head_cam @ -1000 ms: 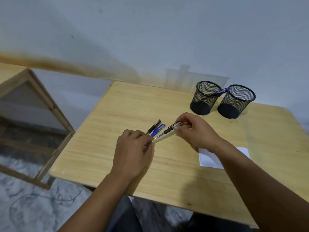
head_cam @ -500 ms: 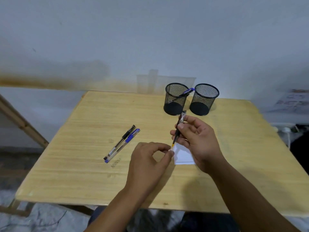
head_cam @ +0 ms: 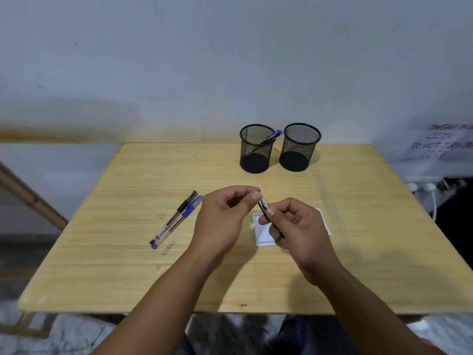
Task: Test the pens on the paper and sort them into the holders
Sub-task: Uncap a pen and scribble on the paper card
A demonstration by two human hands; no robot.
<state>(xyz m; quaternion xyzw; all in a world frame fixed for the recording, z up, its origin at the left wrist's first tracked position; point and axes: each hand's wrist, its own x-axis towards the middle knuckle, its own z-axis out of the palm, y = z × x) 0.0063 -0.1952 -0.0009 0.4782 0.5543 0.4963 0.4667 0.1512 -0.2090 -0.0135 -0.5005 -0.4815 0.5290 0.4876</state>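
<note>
Pen (head_cam: 263, 206), pinched at its top end by left hand (head_cam: 225, 221) and gripped by right hand (head_cam: 299, 226) above paper (head_cam: 262, 231): risk—cap slips, pen drops onto table (head_cam: 128, 265).

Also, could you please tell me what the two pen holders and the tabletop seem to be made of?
The left holder and the right holder look like black wire mesh, probably painted metal: you can see through their walls, and the bases are solid. The table looks like pale wood or wood laminate, with long grain lines and a matte finish.
</note>
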